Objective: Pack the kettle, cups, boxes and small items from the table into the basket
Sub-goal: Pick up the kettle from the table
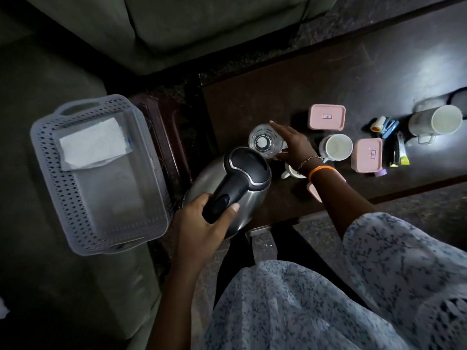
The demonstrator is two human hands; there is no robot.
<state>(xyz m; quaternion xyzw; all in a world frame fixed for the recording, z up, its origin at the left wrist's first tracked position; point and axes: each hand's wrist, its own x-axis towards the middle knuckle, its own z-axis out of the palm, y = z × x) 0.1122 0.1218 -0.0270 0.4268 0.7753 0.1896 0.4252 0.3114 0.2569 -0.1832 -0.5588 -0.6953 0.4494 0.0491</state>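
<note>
My left hand (202,223) grips the black handle of the steel kettle (242,198), held at the table's left end. My right hand (290,145) rests against the side of a clear glass (264,142), fingers spread around it. The grey perforated basket (75,198) sits on the sofa at left with a white tissue (93,145) inside. On the dark table (252,102) lie two pink lidded boxes (327,116) (367,154), a white cup (337,147), a small white cup (290,173) partly hidden under my wrist, and a larger white mug (437,121).
Small items lie at the right: a tape roll and blue stapler (385,126), a tube with a yellow cap (401,152), a purple cap (380,172). A dark sofa (177,26) runs behind and left. A black cord (454,96) lies at the far right.
</note>
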